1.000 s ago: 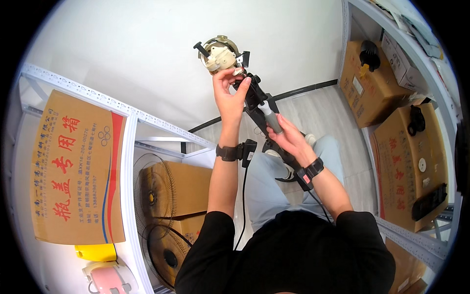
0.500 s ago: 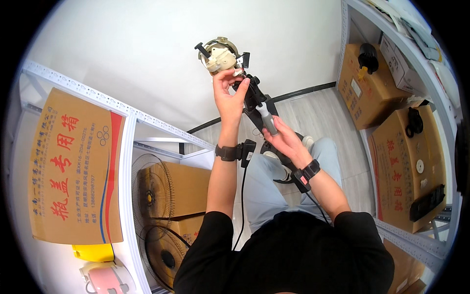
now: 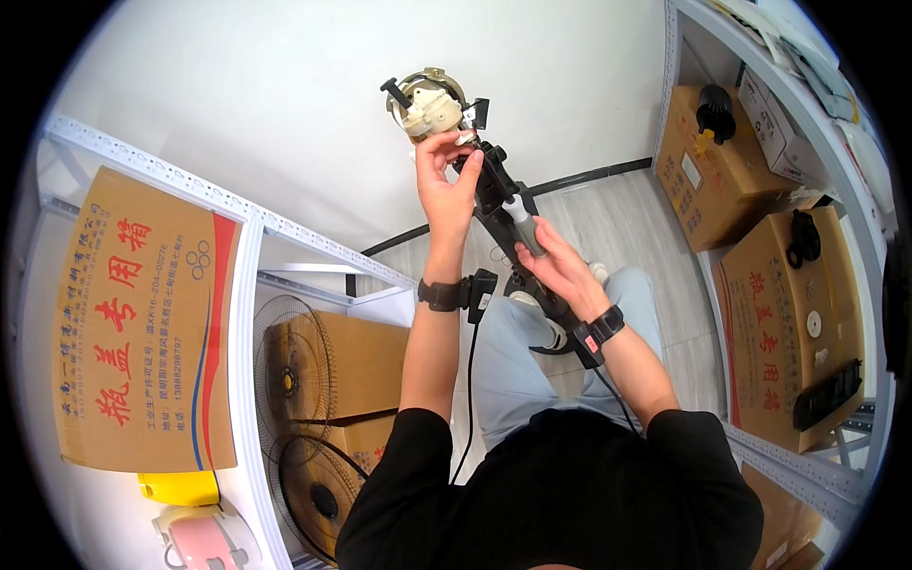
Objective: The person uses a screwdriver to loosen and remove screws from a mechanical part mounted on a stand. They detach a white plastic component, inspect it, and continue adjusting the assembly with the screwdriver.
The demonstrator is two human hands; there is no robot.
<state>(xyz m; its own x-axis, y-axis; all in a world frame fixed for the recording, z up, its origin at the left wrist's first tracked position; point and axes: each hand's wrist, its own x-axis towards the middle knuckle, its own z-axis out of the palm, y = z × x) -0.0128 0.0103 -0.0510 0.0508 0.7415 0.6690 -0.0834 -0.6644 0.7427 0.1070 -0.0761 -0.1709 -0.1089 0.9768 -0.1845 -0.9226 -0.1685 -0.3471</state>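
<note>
A partly stripped standing fan is in front of me. Its cream motor housing (image 3: pixel 432 112) shows a black knob sticking up, and below it runs a black neck and pole (image 3: pixel 493 179). My left hand (image 3: pixel 446 180) has its fingers and thumb bent around the neck, just under the housing. A small white part shows at those fingertips, but its kind is unclear. Lower down, my right hand (image 3: pixel 562 266) grips a screwdriver with a grey handle (image 3: pixel 525 228), angled up along the pole. The tool's tip is lost against the black parts.
Left, a shelf carries a large cardboard box (image 3: pixel 147 323); fan guards (image 3: pixel 294 370) lean beside more boxes. A right-hand shelf holds boxes (image 3: pixel 798 328) with a black motor cover (image 3: pixel 714 112) and small fan parts on top. A white wall stands behind the fan.
The screwdriver and my right hand have shifted slightly to the right. My left hand stays at the neck, almost unmoved.
</note>
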